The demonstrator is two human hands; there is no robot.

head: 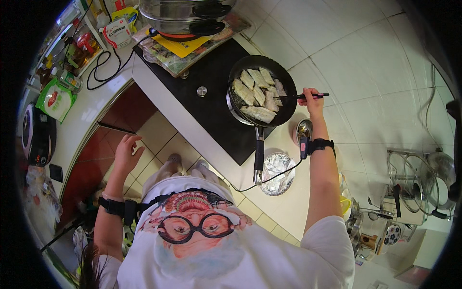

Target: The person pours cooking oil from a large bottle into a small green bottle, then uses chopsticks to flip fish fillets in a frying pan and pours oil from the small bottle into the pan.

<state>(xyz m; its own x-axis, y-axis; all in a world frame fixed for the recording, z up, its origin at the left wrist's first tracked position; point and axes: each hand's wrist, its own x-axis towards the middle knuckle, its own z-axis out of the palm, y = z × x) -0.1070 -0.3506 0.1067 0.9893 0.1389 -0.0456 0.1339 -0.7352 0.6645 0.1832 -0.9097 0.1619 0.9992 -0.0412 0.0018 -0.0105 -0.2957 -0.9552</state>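
My right hand [312, 101] is closed on dark chopsticks [303, 96], whose tips touch a piece at the right side of the frying pan. The black frying pan [288, 112] sits on a burner of the black glass cooktop [216, 119], its handle pointing towards me. Several pale, floured pieces that look like fish [243, 92] lie in oil in it. My left hand [127, 153] hangs in the air left of my body, fingers apart and a little curled, holding nothing.
A patterned plate [277, 174] lined with crumpled foil or film lies right of the pan handle. Beside my right wrist stands a small metal bowl [304, 128]. A stacked steamer [169, 21] stands behind the cooktop's left end. A phone [56, 173] and rice cooker [39, 135] are far left; pot lids [408, 180] stand right.
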